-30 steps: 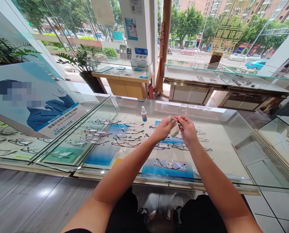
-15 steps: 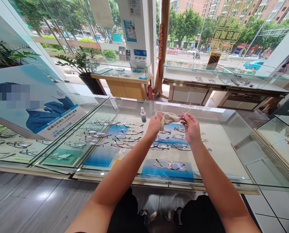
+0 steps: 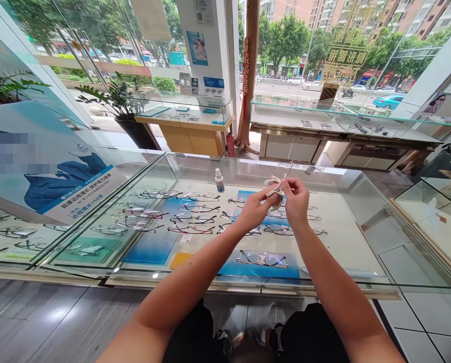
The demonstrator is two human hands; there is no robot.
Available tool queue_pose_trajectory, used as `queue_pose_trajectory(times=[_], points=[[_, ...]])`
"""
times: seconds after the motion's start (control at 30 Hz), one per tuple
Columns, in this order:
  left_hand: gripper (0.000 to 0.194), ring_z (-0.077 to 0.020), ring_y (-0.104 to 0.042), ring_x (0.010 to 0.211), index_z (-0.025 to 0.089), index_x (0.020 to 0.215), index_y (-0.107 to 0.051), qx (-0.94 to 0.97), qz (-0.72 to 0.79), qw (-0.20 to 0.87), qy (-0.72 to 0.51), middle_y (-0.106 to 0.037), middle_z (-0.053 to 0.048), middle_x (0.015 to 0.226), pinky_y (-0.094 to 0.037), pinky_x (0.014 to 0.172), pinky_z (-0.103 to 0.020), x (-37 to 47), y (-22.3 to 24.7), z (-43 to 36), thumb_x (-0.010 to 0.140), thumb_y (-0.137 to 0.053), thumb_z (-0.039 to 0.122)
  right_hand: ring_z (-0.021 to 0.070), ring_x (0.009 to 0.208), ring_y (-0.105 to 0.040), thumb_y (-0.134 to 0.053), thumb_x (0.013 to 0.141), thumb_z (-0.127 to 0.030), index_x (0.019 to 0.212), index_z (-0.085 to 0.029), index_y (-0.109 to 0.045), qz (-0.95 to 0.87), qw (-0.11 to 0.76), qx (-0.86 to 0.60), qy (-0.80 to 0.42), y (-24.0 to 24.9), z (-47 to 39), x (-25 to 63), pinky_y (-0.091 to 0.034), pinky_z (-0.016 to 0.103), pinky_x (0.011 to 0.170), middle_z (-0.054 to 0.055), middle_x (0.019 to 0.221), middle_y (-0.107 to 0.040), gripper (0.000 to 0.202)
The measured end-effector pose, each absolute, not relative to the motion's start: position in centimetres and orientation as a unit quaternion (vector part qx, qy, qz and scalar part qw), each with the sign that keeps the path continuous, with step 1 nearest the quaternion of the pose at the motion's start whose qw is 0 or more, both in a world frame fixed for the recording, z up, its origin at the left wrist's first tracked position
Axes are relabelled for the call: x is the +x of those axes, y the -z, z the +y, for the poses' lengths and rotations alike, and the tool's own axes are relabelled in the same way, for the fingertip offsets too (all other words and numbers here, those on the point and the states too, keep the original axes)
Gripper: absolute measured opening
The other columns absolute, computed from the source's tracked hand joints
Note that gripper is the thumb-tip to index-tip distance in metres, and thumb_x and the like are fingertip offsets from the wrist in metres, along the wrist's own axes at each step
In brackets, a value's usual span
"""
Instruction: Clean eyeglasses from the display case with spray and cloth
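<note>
My left hand (image 3: 255,207) is closed on a beige cleaning cloth (image 3: 274,187), which is bunched and folded between the fingers. Close against it, my right hand (image 3: 296,197) pinches a pair of thin-rimmed eyeglasses (image 3: 294,165), whose fine outline shows faintly above the fingers. The cloth meets the eyeglasses where both hands come together; the fingers hide that contact. Both hands are above the glass display case (image 3: 346,212). A small white spray bottle (image 3: 219,181) stands upright on the case, left of my hands.
Rows of spectacle frames (image 3: 193,219) lie inside the case, with one pair (image 3: 262,258) nearest me on a blue card. A large poster board (image 3: 70,174) leans at the left. More display counters (image 3: 195,136) and a wooden trunk (image 3: 247,101) stand by the windows.
My left hand has moved right with the cloth, up to the eyeglasses in my right hand. The hands were apart, the cloth stretched between them; now they nearly touch. The view has shifted slightly.
</note>
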State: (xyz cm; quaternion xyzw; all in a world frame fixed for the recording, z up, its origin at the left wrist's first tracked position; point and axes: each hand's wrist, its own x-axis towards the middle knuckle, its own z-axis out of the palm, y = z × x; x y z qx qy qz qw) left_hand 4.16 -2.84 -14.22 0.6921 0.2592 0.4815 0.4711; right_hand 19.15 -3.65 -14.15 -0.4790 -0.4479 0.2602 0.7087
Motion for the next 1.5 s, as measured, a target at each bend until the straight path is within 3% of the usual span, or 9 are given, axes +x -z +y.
queue_pose_trajectory(times=[0.1, 0.2, 0.27, 0.43, 0.6, 0.73, 1.0, 1.27, 1.5], points=[[0.039, -0.0301, -0.066, 0.130, 0.027, 0.117, -0.084, 0.728, 0.270, 0.405, -0.484, -0.078, -0.010, 0.127, -0.046, 0.118, -0.045, 4.0, 13.8, -3.4, 0.100, -0.067, 0.057, 0.0197, 0.082, -0.062, -0.077, 0.089, -0.052, 0.089, -0.023, -0.073, -0.438, 0.703, -0.514, -0.224, 14.2, -3.7, 19.3, -0.048, 0.035, 0.080, 0.004, 0.092, -0.074, 0.029], [0.040, -0.0248, -0.067, 0.097, 0.023, 0.091, -0.082, 0.735, 0.298, 0.375, -0.479, -0.073, -0.010, 0.097, -0.053, 0.095, -0.040, 3.5, 13.3, -3.1, 0.101, -0.065, 0.058, 0.0195, 0.082, -0.060, -0.076, 0.089, -0.050, 0.087, -0.024, -0.073, -0.421, 0.701, -0.532, -0.218, 14.2, -3.5, 19.6, -0.046, 0.035, 0.080, 0.003, 0.091, -0.073, 0.027], [0.048, -0.0184, -0.057, 0.073, 0.020, 0.079, -0.075, 0.712, 0.315, 0.428, -0.459, -0.062, -0.004, 0.076, -0.048, 0.073, -0.034, 3.1, 13.2, -2.8, 0.100, -0.064, 0.061, 0.0198, 0.082, -0.059, -0.076, 0.089, -0.050, 0.087, -0.024, -0.073, -0.410, 0.706, -0.534, -0.222, 14.3, -3.3, 19.9, -0.046, 0.034, 0.079, 0.002, 0.086, -0.072, 0.026], [0.047, -0.0120, -0.047, 0.059, 0.018, 0.081, -0.072, 0.604, 0.342, 0.547, -0.468, -0.059, 0.001, 0.066, -0.036, 0.058, -0.028, 2.6, 13.6, -1.4, 0.089, -0.075, 0.064, 0.0198, 0.081, -0.057, -0.078, 0.089, -0.051, 0.088, -0.024, -0.074, -0.395, 0.718, -0.525, -0.230, 14.3, -3.1, 20.4, -0.045, 0.034, 0.079, 0.001, 0.085, -0.069, 0.027], [0.052, -0.0209, -0.077, 0.093, 0.020, 0.129, -0.071, 0.535, 0.362, 0.554, -0.526, -0.080, -0.010, 0.112, -0.050, 0.071, -0.028, 2.3, 13.4, -0.7, 0.092, -0.075, 0.056, 0.0198, 0.083, -0.057, -0.078, 0.088, -0.053, 0.089, -0.025, -0.074, -0.389, 0.719, -0.526, -0.234, 14.3, -3.0, 20.8, -0.047, 0.034, 0.079, 0.002, 0.088, -0.070, 0.029], [0.055, -0.0266, -0.076, 0.119, 0.022, 0.146, -0.058, 0.536, 0.359, 0.562, -0.517, -0.071, -0.017, 0.146, -0.054, 0.083, -0.032, 2.4, 13.0, -0.9, 0.100, -0.067, 0.050, 0.0191, 0.082, -0.056, -0.078, 0.086, -0.053, 0.088, -0.024, -0.074, -0.397, 0.716, -0.511, -0.262, 14.0, -2.8, 21.0, -0.047, 0.034, 0.078, 0.003, 0.091, -0.072, 0.029], [0.050, -0.0275, -0.070, 0.128, 0.022, 0.143, -0.061, 0.639, 0.347, 0.374, -0.575, -0.068, -0.017, 0.148, -0.054, 0.103, -0.043, 2.2, 13.4, -1.3, 0.098, -0.069, 0.042, 0.0171, 0.073, -0.052, -0.077, 0.087, -0.044, 0.080, -0.027, -0.075, -0.497, 0.662, -0.394, -0.400, 12.4, -4.1, 21.1, -0.044, 0.034, 0.073, 0.001, 0.083, -0.073, 0.019], [0.073, -0.0346, -0.050, 0.152, 0.027, 0.160, -0.047, 0.762, 0.269, 0.139, -0.572, -0.054, -0.014, 0.166, -0.047, 0.118, -0.054, 1.5, 12.7, -2.4, 0.094, -0.074, 0.042, 0.0187, 0.074, -0.059, -0.084, 0.078, -0.046, 0.072, -0.024, -0.072, -0.514, 0.536, -0.326, -0.585, 11.4, -4.8, 22.4, -0.049, 0.034, 0.071, 0.003, 0.080, -0.070, 0.026], [0.062, -0.0325, -0.063, 0.133, 0.023, 0.145, -0.062, 0.774, 0.269, 0.102, -0.565, -0.072, -0.014, 0.140, -0.048, 0.117, -0.053, 1.6, 12.1, -2.9, 0.092, -0.078, 0.051, 0.0192, 0.073, -0.058, -0.087, 0.076, -0.044, 0.067, -0.023, -0.068, -0.522, 0.493, -0.303, -0.627, 11.8, -4.6, 22.7, -0.050, 0.035, 0.071, 0.004, 0.078, -0.064, 0.030]])
